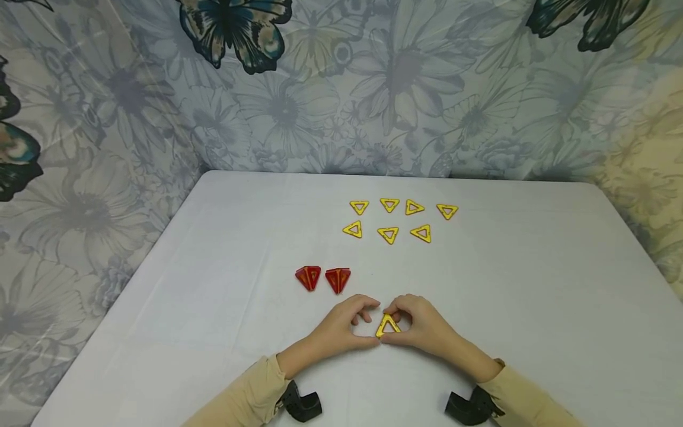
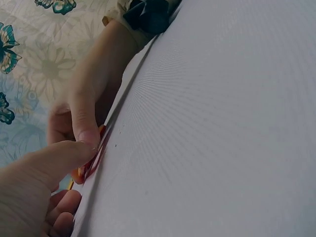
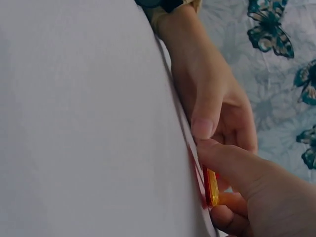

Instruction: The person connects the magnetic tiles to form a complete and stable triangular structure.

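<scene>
Between the two hands, low in the head view, is a yellow triangular frame [image 1: 388, 325] with one point away from the body. The right hand [image 1: 421, 323] pinches it by its right side, thumb on the near edge and index finger near the top point. Opposite it, the left hand [image 1: 345, 323] has its thumb tip by the near left corner, its other fingers loosely bent and apart from the frame. In the right wrist view the frame [image 3: 211, 187] shows edge-on, orange and red, and the thumb tips meet. Just beyond the left hand lie two red faceted pyramid-like pieces [image 1: 308, 277].
Farther back on the white tabletop [image 1: 533, 267], several similar yellow triangular frames [image 1: 388, 235] lie flat in two loose rows. Behind and left of the table hangs flowered, butterfly-printed cloth [image 1: 405, 107]. Black wrist mounts [image 1: 301, 403] sit by both sleeves.
</scene>
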{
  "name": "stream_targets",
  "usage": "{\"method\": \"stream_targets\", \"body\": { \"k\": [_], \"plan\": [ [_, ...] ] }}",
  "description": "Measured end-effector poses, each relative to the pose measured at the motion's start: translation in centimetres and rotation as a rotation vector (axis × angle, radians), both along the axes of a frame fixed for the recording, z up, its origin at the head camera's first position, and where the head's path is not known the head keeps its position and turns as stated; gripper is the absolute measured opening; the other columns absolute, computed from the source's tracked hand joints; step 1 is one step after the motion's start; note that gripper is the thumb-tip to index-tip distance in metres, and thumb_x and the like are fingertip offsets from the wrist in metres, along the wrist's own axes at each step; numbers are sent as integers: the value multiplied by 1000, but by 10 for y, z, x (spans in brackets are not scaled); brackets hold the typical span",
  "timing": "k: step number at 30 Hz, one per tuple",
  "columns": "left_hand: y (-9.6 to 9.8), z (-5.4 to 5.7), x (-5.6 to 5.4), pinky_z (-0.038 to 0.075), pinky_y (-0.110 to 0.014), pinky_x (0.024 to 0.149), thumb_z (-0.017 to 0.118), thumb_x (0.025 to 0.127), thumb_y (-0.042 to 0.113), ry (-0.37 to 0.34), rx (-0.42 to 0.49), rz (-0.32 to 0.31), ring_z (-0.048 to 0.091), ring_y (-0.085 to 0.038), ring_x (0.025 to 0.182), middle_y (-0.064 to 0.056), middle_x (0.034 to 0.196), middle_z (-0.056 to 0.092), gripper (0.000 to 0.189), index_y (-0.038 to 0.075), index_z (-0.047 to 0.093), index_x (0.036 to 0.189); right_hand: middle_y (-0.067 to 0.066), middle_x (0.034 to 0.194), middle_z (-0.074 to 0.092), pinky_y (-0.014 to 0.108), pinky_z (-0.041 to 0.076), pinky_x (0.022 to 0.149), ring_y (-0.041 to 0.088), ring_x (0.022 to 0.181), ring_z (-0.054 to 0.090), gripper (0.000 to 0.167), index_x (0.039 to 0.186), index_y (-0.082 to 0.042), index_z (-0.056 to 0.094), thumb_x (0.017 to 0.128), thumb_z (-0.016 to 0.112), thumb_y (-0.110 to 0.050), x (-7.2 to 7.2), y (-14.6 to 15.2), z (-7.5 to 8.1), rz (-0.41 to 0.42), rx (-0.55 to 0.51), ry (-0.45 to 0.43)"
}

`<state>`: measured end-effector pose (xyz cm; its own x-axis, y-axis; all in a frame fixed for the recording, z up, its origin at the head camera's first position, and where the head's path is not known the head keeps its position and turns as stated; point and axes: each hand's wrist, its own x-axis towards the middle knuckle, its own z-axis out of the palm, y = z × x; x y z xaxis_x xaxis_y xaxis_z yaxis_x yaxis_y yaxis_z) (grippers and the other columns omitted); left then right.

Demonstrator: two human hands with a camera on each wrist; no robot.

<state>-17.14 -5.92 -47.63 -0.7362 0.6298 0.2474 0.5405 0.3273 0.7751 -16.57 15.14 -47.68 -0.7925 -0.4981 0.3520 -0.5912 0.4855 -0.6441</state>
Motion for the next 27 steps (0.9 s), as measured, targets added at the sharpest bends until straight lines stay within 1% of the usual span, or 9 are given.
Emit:
{"method": "stream_targets", "body": {
  "k": [3,5,9,12,15,17,18,22,27],
  "plan": [
    [1,-1,-1,40,-17,67,78,69,17,25,-15,-32,47,-5,79,3,92,51,51,6,53,111,-13,65,46,21,33,55,3,59,39,31,84,-13,62,67,78,-33,4,-6,1,-4,-9,-10],
    [1,-1,0,40,-16,67,78,69,17,36,-22,-40,46,-5,77,4,90,49,49,6,54,109,-13,62,44,21,33,54,3,58,38,31,86,-12,62,69,77,-32,6,-8,2,-19,-18,-30],
    [1,-1,0,39,-16,67,77,70,17,38,-26,-47,46,-4,77,6,88,48,43,8,55,106,-14,61,46,22,36,55,3,57,42,28,89,-9,62,72,75,-26,9,-12,4,-41,-66,-99],
    [0,-2,0,40,-16,67,77,70,18,52,-22,-36,46,-4,76,7,86,48,39,9,55,101,-16,61,48,24,39,60,3,58,45,27,92,-7,62,75,73,-25,10,-18,4,-32,-88,-136],
    [-2,-4,-1,40,-16,65,77,71,18,76,-10,-22,46,-4,76,7,84,47,36,9,55,98,-17,61,50,24,40,59,1,56,44,28,94,-4,61,78,71,-25,11,-26,4,-19,-93,-138],
    [-2,-5,-1,40,-16,65,77,71,17,89,3,-16,46,-4,76,7,84,48,35,8,55,97,-17,61,50,22,39,56,0,55,42,28,95,-3,60,78,70,-24,12,-29,5,-23,-95,-131],
    [-3,-5,-1,40,-16,65,77,71,17,92,10,-17,46,-4,76,6,84,48,35,8,55,97,-17,61,50,21,37,53,0,54,41,28,95,-3,60,78,71,-23,12,-30,5,-27,-99,-130],
    [-2,-5,-1,41,-16,66,76,71,16,91,26,-23,47,-5,76,5,84,49,34,7,55,97,-16,62,51,20,33,49,1,53,38,28,95,-3,60,77,71,-21,12,-29,4,-45,-97,-136],
    [-1,-6,-1,41,-16,66,77,70,13,89,32,-20,47,-4,76,4,85,50,34,7,55,95,-16,62,52,19,34,49,0,53,39,31,98,-2,60,77,71,-22,12,-27,6,-15,-84,-155]
  ]
}}
